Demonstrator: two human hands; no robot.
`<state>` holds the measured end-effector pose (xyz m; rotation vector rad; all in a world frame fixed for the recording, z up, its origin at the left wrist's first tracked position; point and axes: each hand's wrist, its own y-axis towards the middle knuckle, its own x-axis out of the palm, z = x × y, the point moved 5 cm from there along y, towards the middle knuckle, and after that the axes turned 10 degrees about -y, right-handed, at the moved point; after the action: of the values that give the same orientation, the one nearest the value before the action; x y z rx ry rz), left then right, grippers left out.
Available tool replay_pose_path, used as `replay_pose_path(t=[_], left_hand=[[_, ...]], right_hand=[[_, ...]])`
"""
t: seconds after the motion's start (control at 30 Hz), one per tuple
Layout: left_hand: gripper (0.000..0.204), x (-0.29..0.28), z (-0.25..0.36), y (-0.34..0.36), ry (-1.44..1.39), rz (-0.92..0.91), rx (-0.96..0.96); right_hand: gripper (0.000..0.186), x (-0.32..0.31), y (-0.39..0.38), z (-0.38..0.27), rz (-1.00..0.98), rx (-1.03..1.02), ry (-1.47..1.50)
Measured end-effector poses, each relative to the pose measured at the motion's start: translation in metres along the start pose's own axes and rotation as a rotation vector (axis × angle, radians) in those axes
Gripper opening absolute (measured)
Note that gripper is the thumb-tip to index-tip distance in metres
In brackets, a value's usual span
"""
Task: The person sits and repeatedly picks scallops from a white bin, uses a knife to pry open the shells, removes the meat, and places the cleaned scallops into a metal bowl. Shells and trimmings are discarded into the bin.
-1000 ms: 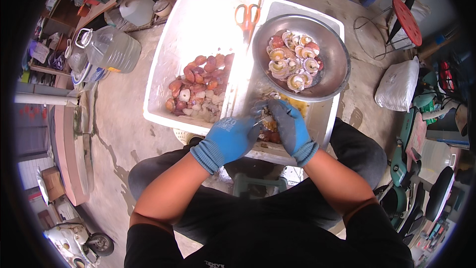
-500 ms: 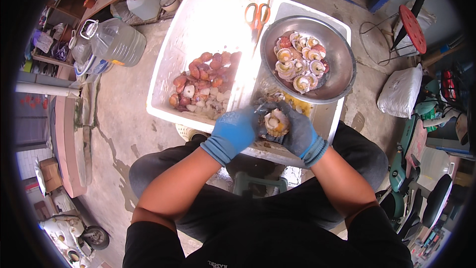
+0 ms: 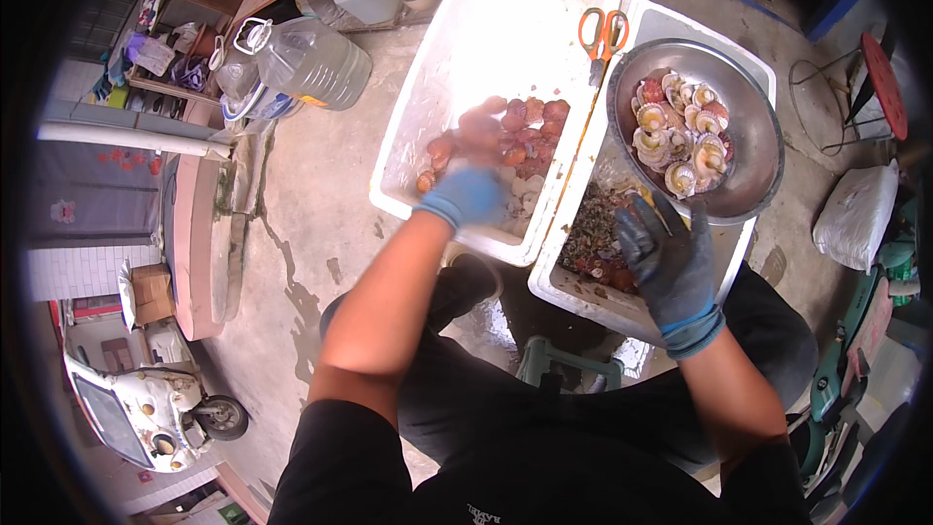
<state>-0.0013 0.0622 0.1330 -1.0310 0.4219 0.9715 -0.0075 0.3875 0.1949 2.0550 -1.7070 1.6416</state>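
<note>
My left hand [image 3: 465, 196], in a blue glove and smeared by motion, is over the scallops [image 3: 530, 126] in the white foam box [image 3: 408, 87]. Its fingers and anything in them cannot be made out. My right hand [image 3: 666, 258], in a dark grey and blue glove, has its fingers stretched out and apart above the second foam box [image 3: 583, 306]. Its fingertips are near the rim of a steel bowl [image 3: 753, 185], where several opened scallops [image 3: 680, 126] lie on their shells. Dark wet scraps [image 3: 595, 233] lie in the second box beside my right hand.
Orange-handled scissors [image 3: 603, 39] rest on the edge between the boxes. A green stool [image 3: 544, 360] stands between my legs. To the left are a large clear water jug [image 3: 321, 63] and a parked white scooter [image 3: 146, 408]; a white sack [image 3: 855, 219] lies right.
My hands have parted. The scallop they held has left my right hand, and the bowl shows another opened one near its front. My left hand has moved over the scallop box. The view has shifted.
</note>
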Motion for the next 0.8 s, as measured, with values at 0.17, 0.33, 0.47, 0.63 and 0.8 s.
replay_pose_path(t=[0.17, 0.33, 0.47, 0.63, 0.8], left_hand=[[0.04, -0.011, -0.138, 0.017, -0.133, 0.105, -0.553], [0.042, 0.045, -0.213, 0.052, 0.18, 0.083, -0.526], [0.04, 0.081, -0.238, 0.069, 0.31, 0.024, -0.596], [0.03, 0.021, -0.186, 0.059, -0.18, -0.032, -0.438], [0.025, -0.064, -0.029, 0.002, -1.148, -0.08, -0.146]], right_hand=[[0.057, 0.008, 0.002, 0.011, -0.112, 0.035, -0.124], [0.048, 0.012, 0.005, 0.007, -0.174, 0.052, -0.18], [0.054, 0.008, 0.016, 0.016, -0.173, 0.107, -0.312], [0.053, 0.013, 0.011, 0.017, -0.243, 0.099, -0.372], [0.056, 0.016, 0.003, 0.022, -0.269, 0.09, -0.474]])
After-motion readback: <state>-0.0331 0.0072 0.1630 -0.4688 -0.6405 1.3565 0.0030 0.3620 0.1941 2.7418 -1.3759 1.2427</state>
